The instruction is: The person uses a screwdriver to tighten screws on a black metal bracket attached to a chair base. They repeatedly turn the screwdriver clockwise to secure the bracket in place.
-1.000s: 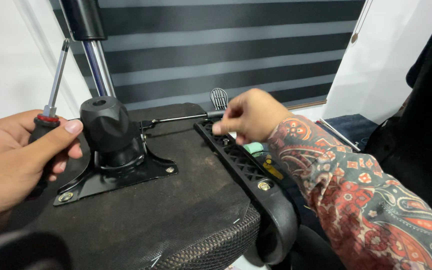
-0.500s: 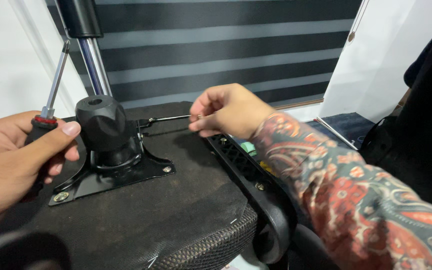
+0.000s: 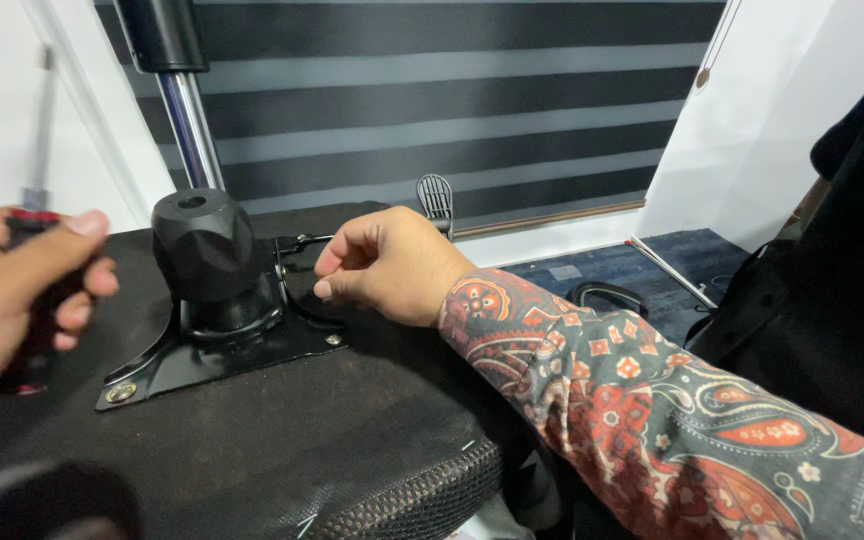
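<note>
Left hand (image 3: 12, 300): fingers clenched around a red-and-black screwdriver (image 3: 37, 250), shaft upright, at the left edge. Centre: black metal mounting plate (image 3: 222, 345) with black knob housing (image 3: 202, 240) and chrome column (image 3: 187, 125), on the upturned black seat base (image 3: 282, 440). Right hand (image 3: 392, 265): fingers curled, gripping the thin lever rod (image 3: 302, 240) just beside the housing.

The left hand (image 3: 12, 300) is fisted upright; the right hand (image 3: 392, 265), sleeve patterned, reaches in with fingers curled.
</note>
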